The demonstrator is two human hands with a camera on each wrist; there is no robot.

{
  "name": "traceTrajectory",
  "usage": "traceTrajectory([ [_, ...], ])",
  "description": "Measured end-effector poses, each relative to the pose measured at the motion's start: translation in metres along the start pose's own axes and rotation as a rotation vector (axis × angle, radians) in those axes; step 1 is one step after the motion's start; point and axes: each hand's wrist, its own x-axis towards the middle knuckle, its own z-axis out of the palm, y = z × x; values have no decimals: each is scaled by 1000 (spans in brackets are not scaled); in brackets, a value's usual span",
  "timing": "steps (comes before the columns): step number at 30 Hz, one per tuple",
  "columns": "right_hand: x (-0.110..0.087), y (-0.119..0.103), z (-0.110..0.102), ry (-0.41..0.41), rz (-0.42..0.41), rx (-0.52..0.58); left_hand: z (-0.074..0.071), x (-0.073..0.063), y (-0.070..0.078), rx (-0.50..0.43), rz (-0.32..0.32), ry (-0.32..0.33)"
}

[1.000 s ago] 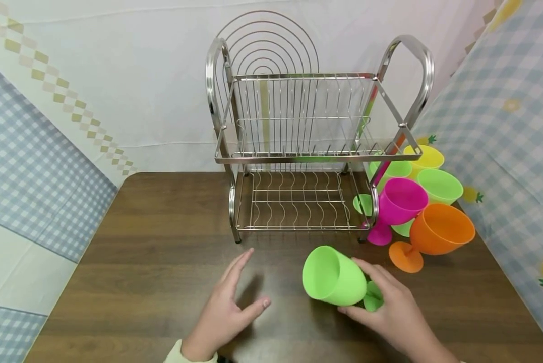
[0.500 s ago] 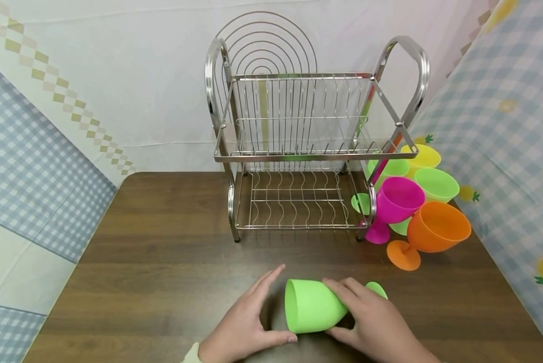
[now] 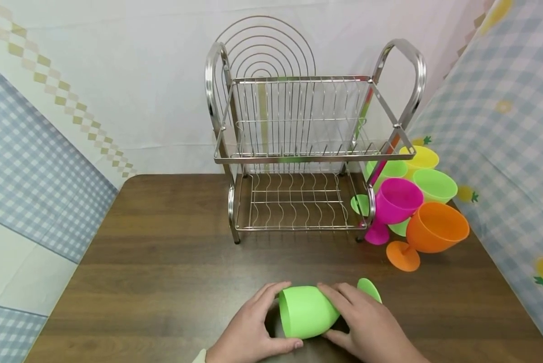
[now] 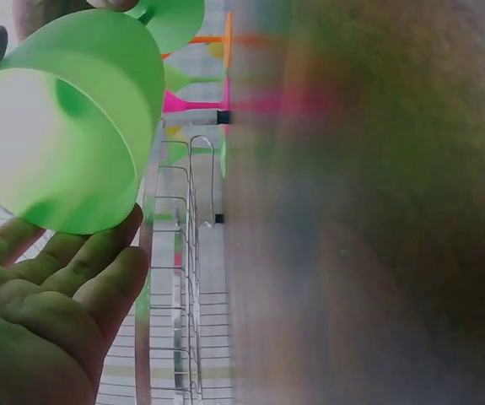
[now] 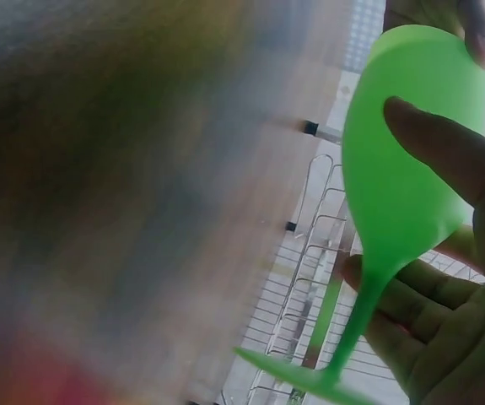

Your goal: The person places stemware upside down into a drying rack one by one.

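A light green plastic goblet [image 3: 308, 312] is held on its side, mouth toward the left, low over the near part of the table. My right hand [image 3: 366, 322] grips the lower bowl, and in the right wrist view the fingers pass behind the stem [image 5: 358, 325]. At the rim my left hand [image 3: 253, 325] holds the goblet between fingertips and thumb. The left wrist view looks into the goblet's hollow bowl [image 4: 82, 160], the fingertips at its rim. In the head view the right hand hides most of the stem; the foot [image 3: 369, 290] shows beyond it.
A two-tier chrome dish rack [image 3: 314, 159] stands at the back of the wooden table [image 3: 162, 282]. Beside its right end are an orange goblet [image 3: 439, 229], a magenta goblet [image 3: 398, 201], a yellow goblet [image 3: 423, 159] and more green ones [image 3: 436, 185]. Cloth walls [image 3: 502, 151] enclose the table.
My right hand has brought the green goblet nearer and left, turning its mouth from facing up-left to facing left. My left hand has moved right and closed on the rim.
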Motion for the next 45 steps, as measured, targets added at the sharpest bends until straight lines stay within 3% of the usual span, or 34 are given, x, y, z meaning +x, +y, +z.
traceTrajectory([
  [3,-2,3,2,118,-69,15,2,0,-2,-41,-24,64],
  [9,7,-2,-2,603,-340,218,1,1,-6,-261,-99,175],
  [12,9,-11,-8,683,-368,338,0,3,-7,-429,-136,189],
  [17,1,-14,0,650,-215,508,1,4,-7,-701,-140,183],
  [22,-14,-10,16,529,54,642,5,4,-5,-972,-49,118],
  [27,-14,-13,20,392,151,978,13,3,-2,-1142,0,48],
  [32,-9,-23,22,335,151,1320,20,3,0,-1234,8,-22],
  [35,-5,-30,24,339,152,1449,22,3,1,-1286,48,-47],
  [39,-3,-36,26,369,173,1509,23,2,1,-1322,80,-55],
  [45,-3,-38,22,408,238,1487,21,4,-1,-1264,85,-91],
])
